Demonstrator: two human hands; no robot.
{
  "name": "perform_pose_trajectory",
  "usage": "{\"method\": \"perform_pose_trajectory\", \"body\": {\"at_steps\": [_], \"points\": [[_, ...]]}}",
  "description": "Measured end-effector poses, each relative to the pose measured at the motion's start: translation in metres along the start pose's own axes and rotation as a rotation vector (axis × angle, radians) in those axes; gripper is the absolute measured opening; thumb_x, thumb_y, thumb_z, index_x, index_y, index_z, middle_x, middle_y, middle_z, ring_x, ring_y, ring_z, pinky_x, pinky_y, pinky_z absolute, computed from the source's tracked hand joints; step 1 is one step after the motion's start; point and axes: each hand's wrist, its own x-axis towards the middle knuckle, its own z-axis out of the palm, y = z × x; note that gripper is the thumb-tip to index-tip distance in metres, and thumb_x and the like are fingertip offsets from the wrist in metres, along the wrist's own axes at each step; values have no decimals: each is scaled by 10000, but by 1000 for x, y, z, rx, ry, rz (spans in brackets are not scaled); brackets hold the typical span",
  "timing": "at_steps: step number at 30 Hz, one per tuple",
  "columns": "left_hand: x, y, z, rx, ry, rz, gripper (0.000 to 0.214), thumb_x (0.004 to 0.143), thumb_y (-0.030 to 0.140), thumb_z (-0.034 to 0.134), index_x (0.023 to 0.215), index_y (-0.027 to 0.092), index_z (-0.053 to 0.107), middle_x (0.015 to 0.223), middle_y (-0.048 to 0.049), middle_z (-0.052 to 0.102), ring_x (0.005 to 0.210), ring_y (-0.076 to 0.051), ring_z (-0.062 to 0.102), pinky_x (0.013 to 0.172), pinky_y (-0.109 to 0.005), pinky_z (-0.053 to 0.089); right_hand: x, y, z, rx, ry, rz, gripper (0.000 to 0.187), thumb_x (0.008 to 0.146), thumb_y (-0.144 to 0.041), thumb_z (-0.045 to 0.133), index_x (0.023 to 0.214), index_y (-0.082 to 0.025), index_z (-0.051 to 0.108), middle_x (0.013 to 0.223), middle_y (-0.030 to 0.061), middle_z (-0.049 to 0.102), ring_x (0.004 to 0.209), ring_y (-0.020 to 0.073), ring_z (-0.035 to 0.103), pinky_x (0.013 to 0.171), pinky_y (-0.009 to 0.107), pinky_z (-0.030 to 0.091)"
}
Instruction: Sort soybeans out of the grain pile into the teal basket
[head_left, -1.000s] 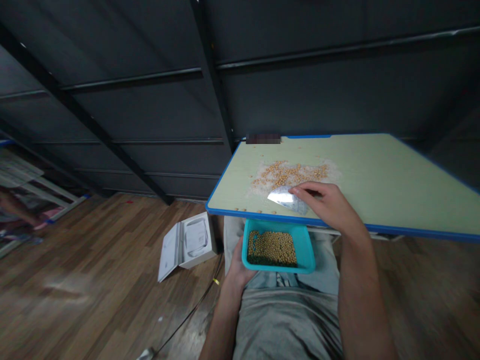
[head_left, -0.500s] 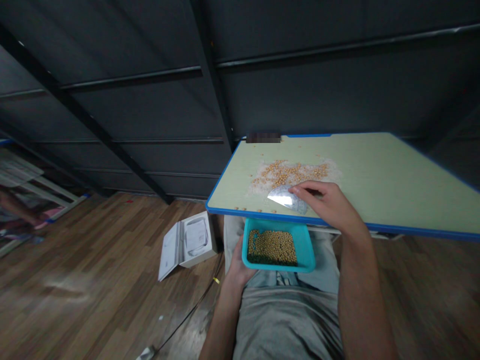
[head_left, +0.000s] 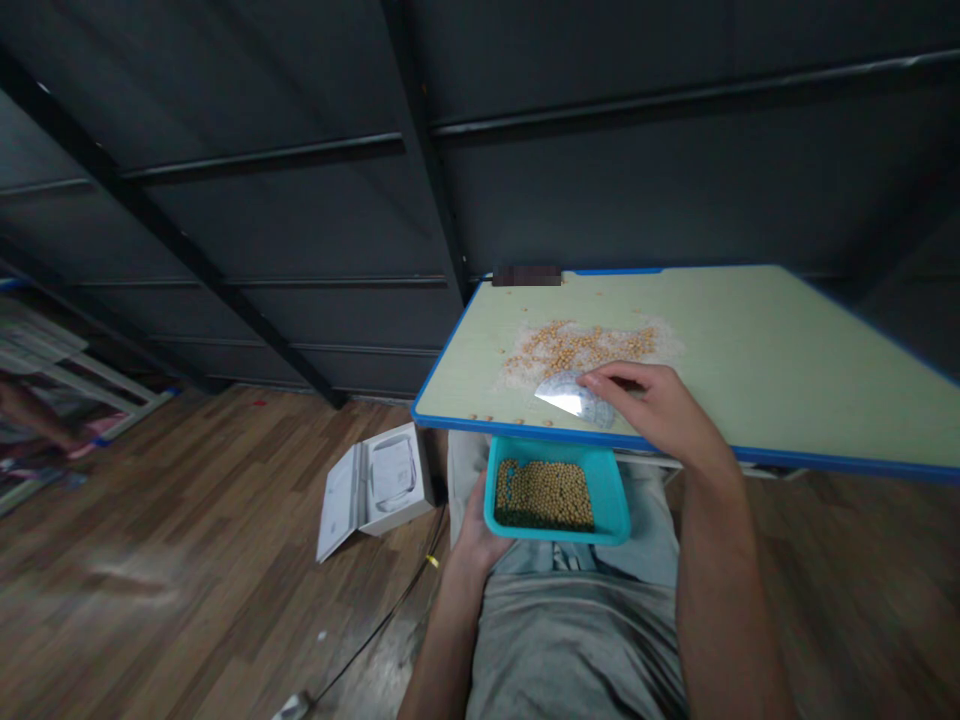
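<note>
My right hand (head_left: 656,410) rests on the pale green table (head_left: 750,340) and holds a clear, shiny plastic scraper (head_left: 574,398) by its edge. Just beyond the scraper lies a pile of yellow beans mixed with white grains (head_left: 581,345). My left hand (head_left: 472,530) grips the left side of a teal tray (head_left: 611,500) held under the table's near edge, above my lap. The tray holds a layer of yellow beans (head_left: 544,493).
A few stray beans (head_left: 484,419) lie along the table's blue front edge. An open white box (head_left: 373,487) sits on the wooden floor to the left, with a dark cable (head_left: 390,615) nearby. Dark metal panels and beams (head_left: 420,150) rise behind the table.
The scraper has shifted very slightly toward the pile. Both hands otherwise stay where they were.
</note>
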Motion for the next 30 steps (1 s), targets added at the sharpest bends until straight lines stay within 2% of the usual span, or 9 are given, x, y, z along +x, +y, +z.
{"method": "perform_pose_trajectory", "body": {"at_steps": [5,9,14,20,25,30], "points": [[1,-1,-6,2,0,-1,324,867,366,687,1134,193,748,1097,-87,818,1278,-372,638,1093,-503,519,0,1,0,4,1,1,236,946,-423,640,900,-244,786,934,42,800,864,233,695,754,377,518],[1,0,-4,17,-9,7,283,866,341,669,1084,190,766,1138,-92,807,1282,-364,636,1112,-487,506,0,0,0,-3,0,-2,231,950,-413,637,901,-242,786,937,40,804,865,230,697,758,372,519],[-1,1,3,33,-17,3,255,851,331,676,1046,199,771,1110,-89,815,1310,-386,609,1117,-517,496,0,0,0,-3,-1,0,236,956,-410,632,905,-240,787,946,43,803,870,232,697,761,376,522],[0,0,1,20,24,-19,255,811,293,693,1044,216,760,1075,-84,824,1325,-396,596,1119,-551,489,0,3,1,2,8,1,234,945,-428,645,905,-251,794,965,44,807,893,239,702,772,378,531],[0,0,0,18,22,0,319,793,317,743,1088,195,740,1118,-104,812,1340,-371,587,1142,-511,474,0,2,1,6,10,7,244,943,-430,646,915,-243,799,964,49,808,889,244,705,768,385,532],[-1,0,-2,38,-4,4,249,829,317,696,1040,197,752,1134,-85,811,1333,-375,592,1125,-505,494,-1,1,0,-3,14,11,234,944,-416,648,907,-241,799,955,47,806,875,237,702,752,380,528]]}}
